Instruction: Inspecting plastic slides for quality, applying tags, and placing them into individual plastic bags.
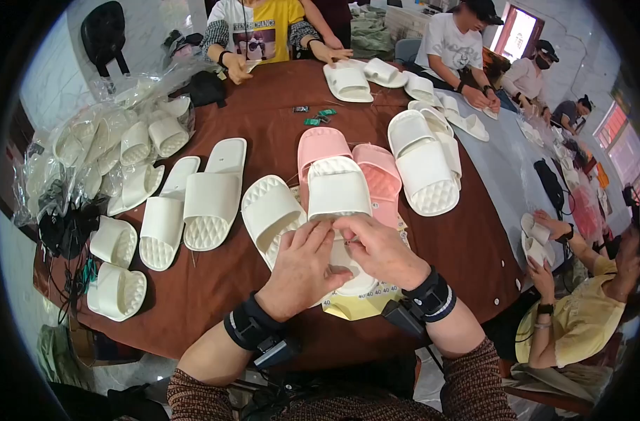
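Observation:
My left hand (302, 263) and my right hand (380, 247) meet over a white slipper (337, 188) lying in front of me on the brown table (264, 133). Both hands grip its near end, fingers pinched together at the sole's edge. A second white slipper (269, 210) lies just left of it, partly under my left hand. Beneath them sit yellow paper tags (355, 303). A pink pair (376, 172) lies right behind the held slipper.
White slipper pairs lie at the left (194, 203), right (425, 165) and far side (348, 81). Bagged slippers (116, 147) pile at the left edge. Other people sit around the table, one at the right holding a slipper (534, 235). Small green items (320, 117) lie mid-table.

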Demonstrator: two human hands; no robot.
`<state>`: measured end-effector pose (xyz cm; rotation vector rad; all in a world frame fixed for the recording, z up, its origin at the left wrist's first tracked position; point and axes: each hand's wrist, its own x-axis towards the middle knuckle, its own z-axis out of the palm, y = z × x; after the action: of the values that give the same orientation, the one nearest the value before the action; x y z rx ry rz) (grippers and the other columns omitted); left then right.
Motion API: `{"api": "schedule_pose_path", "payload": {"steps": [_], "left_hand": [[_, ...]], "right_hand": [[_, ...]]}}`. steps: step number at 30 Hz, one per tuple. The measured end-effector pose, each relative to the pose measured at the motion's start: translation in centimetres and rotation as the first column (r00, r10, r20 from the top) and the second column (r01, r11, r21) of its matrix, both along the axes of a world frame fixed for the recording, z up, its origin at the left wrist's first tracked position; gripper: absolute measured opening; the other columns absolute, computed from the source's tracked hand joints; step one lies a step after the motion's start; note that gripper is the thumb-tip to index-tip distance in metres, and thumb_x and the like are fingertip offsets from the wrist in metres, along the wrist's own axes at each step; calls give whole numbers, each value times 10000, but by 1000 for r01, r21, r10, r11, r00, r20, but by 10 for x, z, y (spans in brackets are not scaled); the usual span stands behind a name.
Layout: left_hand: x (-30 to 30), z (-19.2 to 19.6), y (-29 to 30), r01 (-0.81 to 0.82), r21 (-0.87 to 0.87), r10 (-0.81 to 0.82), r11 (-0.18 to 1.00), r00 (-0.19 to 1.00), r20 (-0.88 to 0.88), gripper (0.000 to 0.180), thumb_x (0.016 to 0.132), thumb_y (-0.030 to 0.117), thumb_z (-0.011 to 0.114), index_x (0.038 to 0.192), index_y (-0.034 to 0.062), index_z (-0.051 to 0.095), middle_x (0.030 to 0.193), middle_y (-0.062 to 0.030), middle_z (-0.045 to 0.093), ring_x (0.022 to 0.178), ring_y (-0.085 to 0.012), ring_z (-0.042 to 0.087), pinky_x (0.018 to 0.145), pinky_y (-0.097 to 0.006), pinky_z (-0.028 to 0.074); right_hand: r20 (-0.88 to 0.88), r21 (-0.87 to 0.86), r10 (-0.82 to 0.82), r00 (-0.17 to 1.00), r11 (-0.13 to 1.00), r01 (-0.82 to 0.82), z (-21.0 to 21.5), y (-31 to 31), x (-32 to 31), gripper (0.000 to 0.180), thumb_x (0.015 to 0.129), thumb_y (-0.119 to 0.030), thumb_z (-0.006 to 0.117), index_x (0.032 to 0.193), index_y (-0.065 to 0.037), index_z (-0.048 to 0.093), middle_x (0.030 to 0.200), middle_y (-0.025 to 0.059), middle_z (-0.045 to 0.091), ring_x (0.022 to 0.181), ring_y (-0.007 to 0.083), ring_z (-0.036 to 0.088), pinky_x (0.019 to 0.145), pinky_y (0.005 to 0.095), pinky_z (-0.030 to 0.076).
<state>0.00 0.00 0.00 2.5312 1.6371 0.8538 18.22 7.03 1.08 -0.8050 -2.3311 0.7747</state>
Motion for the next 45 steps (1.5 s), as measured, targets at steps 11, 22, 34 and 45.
{"api": "schedule_pose_path", "payload": {"steps": [11,22,34,45], "left_hand": [[-3,0,0,-1,0,1,1000,1000,-17,730,710,369,771,1273,-36,542,1308,-147,508,1255,-327,439,989,-463,361],[-2,3,-1,9,34,-7,999,999,-53,712,736,385,751,1262,-38,524,1288,-144,503,1211,-294,461,937,-426,384],[-1,2,-1,19,14,-20,1000,1000,18,702,698,356,776,1223,-60,565,1308,-149,510,1245,-318,446,992,-458,358],[-1,4,-1,21,-8,-21,1000,999,25,700,704,354,770,1223,-66,560,1307,-151,504,1247,-325,439,995,-461,357]], "right_hand": [[32,71,9,999,997,-12,4,-2,-6,330,814,28,530,1125,-82,532,970,125,607,934,344,589,776,442,483],[3,59,-1,1000,998,1,7,-4,-5,318,808,39,546,1102,-80,525,918,111,583,871,325,595,729,412,480],[1,59,-43,999,997,43,0,-3,-6,307,805,40,538,1084,-82,506,930,120,585,889,354,592,713,450,477],[-19,26,-86,996,996,87,0,-3,-7,298,816,26,552,1092,-78,514,921,119,589,872,350,598,710,437,482]]}}
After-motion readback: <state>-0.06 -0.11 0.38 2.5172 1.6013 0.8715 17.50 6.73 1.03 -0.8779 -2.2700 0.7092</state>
